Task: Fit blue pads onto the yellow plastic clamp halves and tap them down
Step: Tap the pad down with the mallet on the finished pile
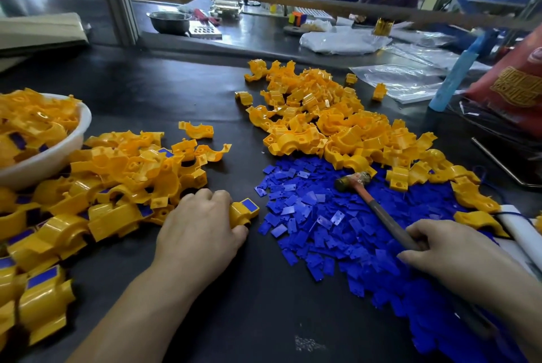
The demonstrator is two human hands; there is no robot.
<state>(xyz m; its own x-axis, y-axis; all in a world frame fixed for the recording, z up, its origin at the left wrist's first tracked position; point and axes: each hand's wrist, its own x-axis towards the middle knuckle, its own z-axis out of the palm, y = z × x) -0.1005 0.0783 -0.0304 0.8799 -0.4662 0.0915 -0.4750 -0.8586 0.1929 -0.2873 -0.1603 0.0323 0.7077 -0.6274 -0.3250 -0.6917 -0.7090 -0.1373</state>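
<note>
Left hand (pixel 202 224) grips a padded clamp half (pixel 243 211); right hand (pixel 448 248) holds the hammer (pixel 377 207).

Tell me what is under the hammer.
The hammer lies on the pile of blue pads, its handle gripped by the right hand. The table beneath those pads is covered.

A bowl (pixel 85 127) of halves is set at the left edge of the table (pixel 264 289), with a heap of fitted halves (pixel 123 174) spread beside it and nearer. A second heap (pixel 322 116) is piled far right, with pads (pixel 308 224) strewn just nearer. On these a hammer (pixel 378 210) is laid, its handle gripped by the right hand (pixel 457 251). Between the left heap and the pads, a clamp half (pixel 243 211) is held by the left hand (pixel 202 224).
</note>
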